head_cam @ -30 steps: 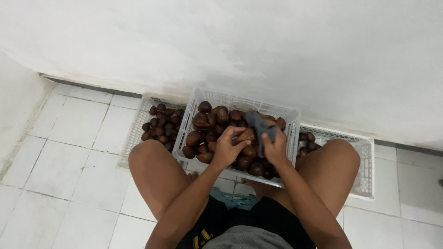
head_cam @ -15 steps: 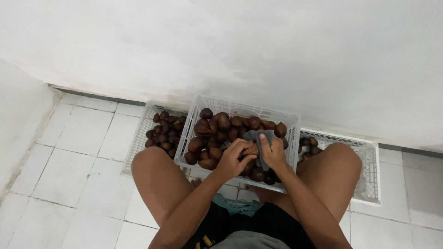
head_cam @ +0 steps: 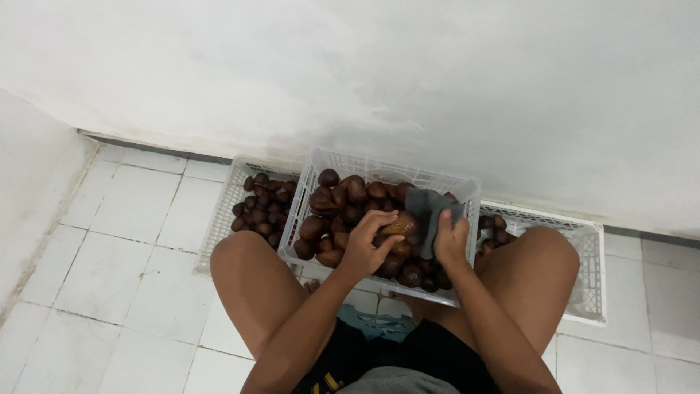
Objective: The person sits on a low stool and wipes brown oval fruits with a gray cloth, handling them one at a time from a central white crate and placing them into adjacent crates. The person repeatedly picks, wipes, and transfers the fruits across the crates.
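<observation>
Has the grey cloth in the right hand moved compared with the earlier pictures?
Yes. The grey cloth in the right hand has shifted toward the right rim of the middle white crate, away from its centre.

White crates (head_cam: 332, 162) on tiled floor (head_cam: 124, 219)

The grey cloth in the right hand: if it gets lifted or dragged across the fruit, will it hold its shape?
Probably not. The grey cloth folds and droops around the right hand, so it looks floppy and light. Dragged over the heaped brown scaly fruits in the white slatted plastic crate, it would likely drape and might snag rather than slide.
</observation>
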